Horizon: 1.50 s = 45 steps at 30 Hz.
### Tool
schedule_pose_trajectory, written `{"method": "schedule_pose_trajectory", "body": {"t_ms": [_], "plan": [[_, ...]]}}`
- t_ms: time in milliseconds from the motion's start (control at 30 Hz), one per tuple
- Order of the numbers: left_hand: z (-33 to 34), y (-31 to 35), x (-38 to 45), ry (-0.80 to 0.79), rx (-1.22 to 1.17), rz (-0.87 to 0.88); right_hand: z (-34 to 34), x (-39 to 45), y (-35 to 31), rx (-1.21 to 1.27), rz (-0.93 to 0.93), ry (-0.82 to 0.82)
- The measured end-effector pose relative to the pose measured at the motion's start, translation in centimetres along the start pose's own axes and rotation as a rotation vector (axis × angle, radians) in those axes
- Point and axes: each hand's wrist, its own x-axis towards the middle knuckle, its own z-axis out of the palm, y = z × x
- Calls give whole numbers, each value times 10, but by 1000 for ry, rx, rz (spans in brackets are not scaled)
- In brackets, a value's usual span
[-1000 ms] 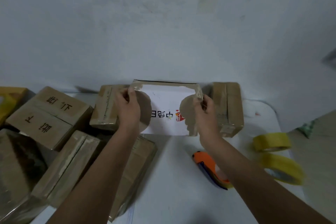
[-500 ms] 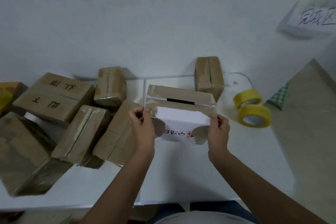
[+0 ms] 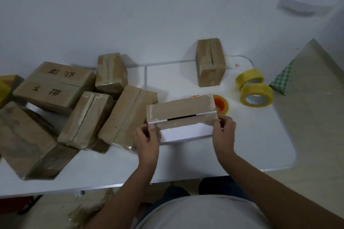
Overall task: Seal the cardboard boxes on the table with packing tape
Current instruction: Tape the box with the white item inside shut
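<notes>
The fingers (image 3: pixel 144 136) of the left hand (image 3: pixel 147 143) are curled onto the left end of a white box (image 3: pixel 183 120), which is pinched there at the taped corner. The right end of the same box is gripped by the right hand (image 3: pixel 224 135), with its fingers (image 3: pixel 222 123) wrapped around the edge. The white box is held at the centre of the white counter (image 3: pixel 186 161), its top covered with brown packing tape and a short black gap visible along the seam. At 1 o'clock from the box, just behind its far right corner, an orange tape dispenser (image 3: pixel 220 105) is partly hidden. Two yellow tape rolls (image 3: pixel 256 90) are seen at 2 o'clock, near the counter's right edge. A single taped carton (image 3: pixel 210 62) is stood at 12 o'clock against the wall. A cluster of taped brown cartons (image 3: pixel 74 102) is spread from 9 to 11 o'clock.
</notes>
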Motion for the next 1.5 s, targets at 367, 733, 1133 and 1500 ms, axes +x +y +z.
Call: {"method": "schedule_pose_trajectory", "body": {"t_ms": [367,733,1133,1500], "plan": [[-4,-22,20,83,108,-13,-1,35,28,-292,-145,-198],[-13,-16,15,-10,284,235,24,133,27,-848,-279,-477],[-5,-8,18,58,203,122,6,153,2,-934,-266,-586],[66,13,30,-60,233,204,-53,142,-111,-290,-349,-426]]}}
